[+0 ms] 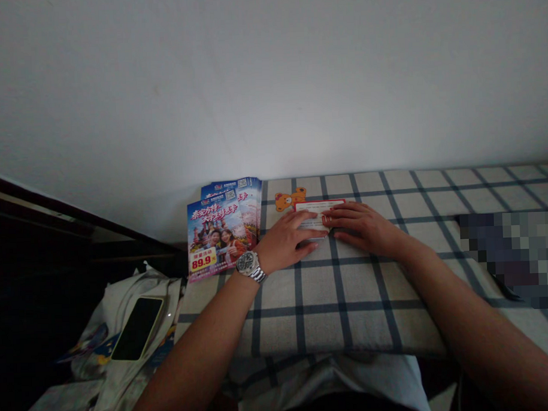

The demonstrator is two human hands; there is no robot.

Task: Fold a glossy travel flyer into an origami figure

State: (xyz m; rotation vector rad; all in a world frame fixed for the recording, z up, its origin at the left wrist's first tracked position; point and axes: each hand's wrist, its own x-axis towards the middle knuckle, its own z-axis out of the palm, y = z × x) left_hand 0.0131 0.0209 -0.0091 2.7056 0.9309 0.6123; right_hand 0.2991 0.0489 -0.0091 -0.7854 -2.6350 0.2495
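A small white printed paper with a red border lies flat on the checked tablecloth, largely covered by my fingers. My left hand, with a metal watch at its wrist, rests on the paper's left part, fingers spread. From the other side my right hand lies across the paper's right part, fingers stretched out and close together. The fingertips of both hands nearly meet over the middle. Left of my left hand is a pile of colourful leaflets, slightly fanned out.
An orange bear figure shows on the cloth just behind the paper. At the right lies a dark item, partly pixelated. A phone rests on white bags below the table's left edge. A white wall stands behind.
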